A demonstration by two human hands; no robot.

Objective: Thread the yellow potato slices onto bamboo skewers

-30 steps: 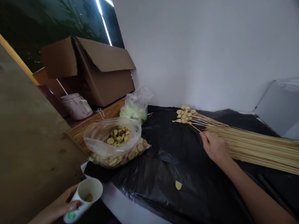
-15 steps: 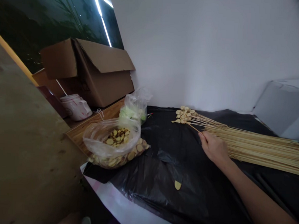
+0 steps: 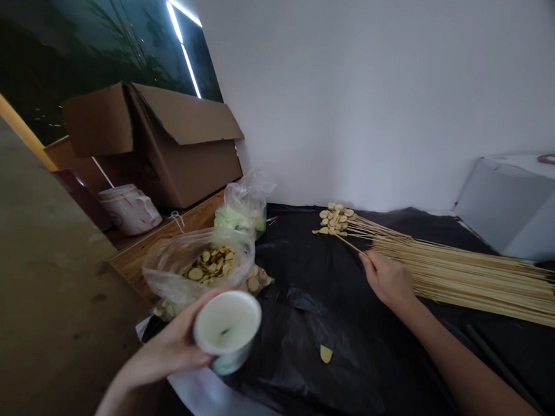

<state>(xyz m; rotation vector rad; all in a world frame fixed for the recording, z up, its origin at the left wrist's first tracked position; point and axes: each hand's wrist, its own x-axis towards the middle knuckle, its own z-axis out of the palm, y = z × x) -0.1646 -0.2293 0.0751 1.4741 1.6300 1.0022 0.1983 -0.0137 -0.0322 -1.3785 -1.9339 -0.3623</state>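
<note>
My left hand (image 3: 177, 342) is wrapped round a white paper cup (image 3: 228, 329), tipped so that its inside faces me; a small dark speck shows at the bottom. Between the fingers of my right hand (image 3: 385, 277) is a thin wooden skewer (image 3: 350, 244) whose far end reaches the pile of skewered potato slices (image 3: 335, 218). Right beside that hand lies a large spread of bare skewers (image 3: 479, 274). One loose potato slice (image 3: 326, 354) rests on the black plastic sheet (image 3: 293, 339) between my hands.
Behind the cup stands an open clear bag of potato slices (image 3: 212, 263). A bag of pale green vegetables (image 3: 242, 212) is beyond it. Further left are a cardboard box (image 3: 182, 159) and a white jug (image 3: 131, 209). A white box (image 3: 510, 201) stands at the right against the wall.
My left hand has come up from the lower edge with the paper cup in it. My right hand keeps its hold on the skewer. The view has shifted slightly.
</note>
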